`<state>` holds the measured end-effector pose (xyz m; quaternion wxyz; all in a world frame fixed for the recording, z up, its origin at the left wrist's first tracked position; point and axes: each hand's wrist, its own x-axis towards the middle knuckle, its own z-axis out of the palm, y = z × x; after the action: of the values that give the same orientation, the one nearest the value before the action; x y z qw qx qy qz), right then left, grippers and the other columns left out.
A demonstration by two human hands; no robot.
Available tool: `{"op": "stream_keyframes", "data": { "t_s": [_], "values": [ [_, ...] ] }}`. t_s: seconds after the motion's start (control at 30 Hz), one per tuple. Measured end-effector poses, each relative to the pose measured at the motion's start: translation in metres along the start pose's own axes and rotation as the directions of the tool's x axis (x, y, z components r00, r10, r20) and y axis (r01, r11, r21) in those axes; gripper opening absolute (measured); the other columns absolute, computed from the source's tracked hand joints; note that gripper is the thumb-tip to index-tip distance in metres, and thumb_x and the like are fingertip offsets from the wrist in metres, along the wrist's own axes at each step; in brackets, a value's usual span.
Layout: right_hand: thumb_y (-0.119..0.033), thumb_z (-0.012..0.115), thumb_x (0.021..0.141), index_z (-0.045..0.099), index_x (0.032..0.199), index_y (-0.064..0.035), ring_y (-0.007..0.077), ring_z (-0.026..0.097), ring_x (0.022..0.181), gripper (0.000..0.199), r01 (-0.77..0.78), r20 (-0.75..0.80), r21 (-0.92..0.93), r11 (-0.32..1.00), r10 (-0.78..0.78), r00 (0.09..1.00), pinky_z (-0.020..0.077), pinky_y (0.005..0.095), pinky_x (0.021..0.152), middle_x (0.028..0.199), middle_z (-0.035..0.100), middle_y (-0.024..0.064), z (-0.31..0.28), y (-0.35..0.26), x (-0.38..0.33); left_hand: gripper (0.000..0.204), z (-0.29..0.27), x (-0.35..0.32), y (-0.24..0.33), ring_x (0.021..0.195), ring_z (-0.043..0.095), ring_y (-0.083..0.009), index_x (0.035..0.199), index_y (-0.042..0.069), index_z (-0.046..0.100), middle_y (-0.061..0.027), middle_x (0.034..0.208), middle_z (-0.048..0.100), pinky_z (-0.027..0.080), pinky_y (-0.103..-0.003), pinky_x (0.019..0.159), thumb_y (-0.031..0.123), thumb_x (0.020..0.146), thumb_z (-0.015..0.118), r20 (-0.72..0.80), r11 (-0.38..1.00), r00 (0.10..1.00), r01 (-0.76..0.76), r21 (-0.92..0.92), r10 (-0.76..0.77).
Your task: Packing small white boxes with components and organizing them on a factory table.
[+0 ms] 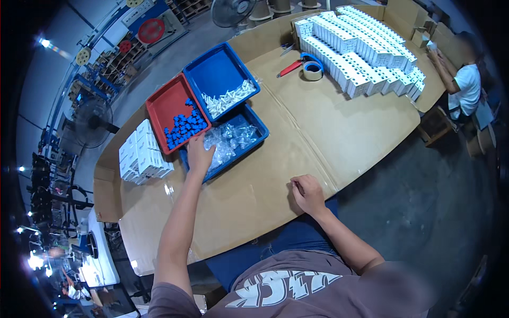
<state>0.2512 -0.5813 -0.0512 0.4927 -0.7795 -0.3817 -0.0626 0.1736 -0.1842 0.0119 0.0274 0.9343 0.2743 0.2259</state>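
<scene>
L hand (199,155) reaching into blue tray of clear bags (253,139), fingers spread, grip unclear; red tray of blue caps (165,102) just beyond. R hand (306,193) loosely curled on cardboard (275,175), holds nothing visible. Step, judged: picking bag; next needs pinch on single bag.

A roll of tape (312,70) lay on the cardboard-covered worktop (328,127), with a red-handled cutter (289,68) just beside it. Beyond them, rows of small white boxes (366,45) stood packed together at the far end. Another stack of white boxes (140,153) sat at the worktop's left edge. A person in a white shirt (467,85) sat at the far right corner. A fan (91,122) stood on the floor to the left.
</scene>
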Motion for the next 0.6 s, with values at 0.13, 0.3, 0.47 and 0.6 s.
{"op": "stream_keyframes", "data": {
  "t_s": [0.13, 0.3, 0.47, 0.6],
  "values": [
    [-0.006, 0.066, 0.095, 0.068, 0.118, 0.0018, 0.0209, 0.074, 0.091, 0.024, -0.366, 0.097, 0.427, 0.827, 0.361, 0.928, 0.0578, 0.0322, 0.083, 0.104, 0.077, 0.0142, -0.014, 0.022, 0.001, 0.046, -0.014, -0.063, 0.062, 0.126, 0.055, -0.0379, 0.134, 0.006, 0.064, -0.0173, 0.134, 0.059, 0.042, -0.048, 0.109, 0.019, 0.090, 0.073, -0.080, 0.990, 0.997, 0.006, -0.142, -0.017],
    [-0.006, 0.064, 0.095, 0.066, 0.124, 0.0001, 0.0212, 0.073, 0.095, 0.030, -0.284, -0.061, 0.216, 0.934, 0.303, 0.951, 0.0569, 0.0339, 0.086, 0.105, 0.076, 0.0142, -0.086, 0.069, 0.076, 0.038, -0.053, -0.160, 0.154, 0.125, 0.057, -0.0351, 0.128, 0.010, 0.067, -0.0134, 0.130, 0.062, 0.043, -0.048, 0.110, 0.018, 0.091, 0.070, 0.207, 0.892, 0.978, 0.058, -0.448, 0.041],
    [-0.006, 0.067, 0.088, 0.067, 0.126, -0.0039, 0.0332, 0.071, 0.103, 0.038, -0.220, -0.142, -0.163, 0.962, 0.197, 0.970, 0.0555, 0.0391, 0.091, 0.114, 0.073, 0.0175, -0.171, 0.155, 0.177, 0.036, -0.027, -0.190, 0.225, 0.120, 0.059, -0.0332, 0.124, 0.011, 0.068, -0.0119, 0.127, 0.063, 0.046, -0.045, 0.103, 0.018, 0.089, 0.072, 0.212, 0.825, 0.932, -0.137, -0.548, 0.296],
    [-0.004, 0.067, 0.084, 0.061, 0.133, -0.0068, 0.0378, 0.066, 0.112, 0.050, -0.172, -0.081, -0.486, 0.857, 0.151, 0.985, 0.0545, 0.0457, 0.093, 0.124, 0.068, 0.0186, -0.213, 0.202, 0.269, 0.038, -0.001, -0.171, 0.261, 0.121, 0.056, -0.0324, 0.126, 0.010, 0.068, -0.0119, 0.129, 0.061, 0.042, -0.046, 0.107, 0.022, 0.090, 0.072, 0.181, 0.799, 0.913, -0.208, -0.564, 0.365]
  ]
}}
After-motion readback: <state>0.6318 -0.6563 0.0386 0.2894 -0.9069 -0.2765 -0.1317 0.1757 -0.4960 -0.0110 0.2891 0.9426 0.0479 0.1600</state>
